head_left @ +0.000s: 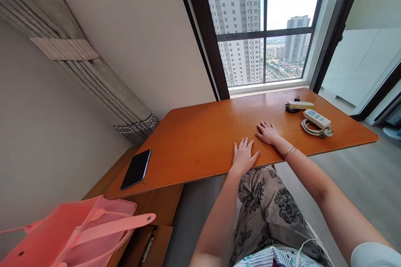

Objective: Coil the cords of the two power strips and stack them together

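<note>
Both hands are laid palm down on the orange-brown bench [194, 142], near its front edge, right of the frame's centre. The left hand [243, 158] is placed lower and further left; its fingers are spread a little, with the thumb held out to the right. The right hand [268, 134] is set slightly higher and further right, its fingers stretched out and somewhat apart, and bracelets [288, 151] are worn at that wrist. Nothing is clamped by either hand; only the bench top is touched.

At the right of the frame, a white power strip [317, 118] is seen beside its coiled pale cable [308, 130]. Just above it, a yellowish power strip [301, 105] is seen with a black cable [292, 109]. Both strips are set apart from the right hand, which is the nearer one to them. At the left end of the bench, a dark-screened tablet [136, 169] is laid flat, well away from the left hand.

The step in hand is judged to be a pause, with the hands supported and unloaded. For either strip to be handled, the right hand would need to be lifted, carried rightward and closed around the casing, with the loose cable gathered along.
</note>
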Demonstrator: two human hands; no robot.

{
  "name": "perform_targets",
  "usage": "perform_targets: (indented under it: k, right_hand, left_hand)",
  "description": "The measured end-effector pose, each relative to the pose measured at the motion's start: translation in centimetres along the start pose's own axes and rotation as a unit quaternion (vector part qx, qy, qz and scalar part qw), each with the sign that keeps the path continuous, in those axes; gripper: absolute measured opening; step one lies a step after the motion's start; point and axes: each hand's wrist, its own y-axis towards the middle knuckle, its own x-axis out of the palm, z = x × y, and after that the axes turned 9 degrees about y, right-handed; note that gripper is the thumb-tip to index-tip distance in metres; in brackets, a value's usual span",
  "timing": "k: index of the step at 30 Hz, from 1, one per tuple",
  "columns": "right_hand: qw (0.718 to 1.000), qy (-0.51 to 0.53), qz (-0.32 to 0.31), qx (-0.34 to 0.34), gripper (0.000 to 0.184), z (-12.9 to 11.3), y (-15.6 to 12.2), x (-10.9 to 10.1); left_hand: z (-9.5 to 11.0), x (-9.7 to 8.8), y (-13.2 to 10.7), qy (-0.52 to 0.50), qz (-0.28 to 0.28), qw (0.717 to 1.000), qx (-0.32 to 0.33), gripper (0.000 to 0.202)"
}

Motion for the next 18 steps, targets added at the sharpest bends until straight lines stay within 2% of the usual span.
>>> perform_targets:
  k: [18]
  right_hand:
    - [1.0,0.002,0.006,-0.003,0.067,-0.25,-0.17,0.08]
  left_hand:
    - [-0.31,0.46,0.06,0.005,0.014,1.0,0.002,0.064]
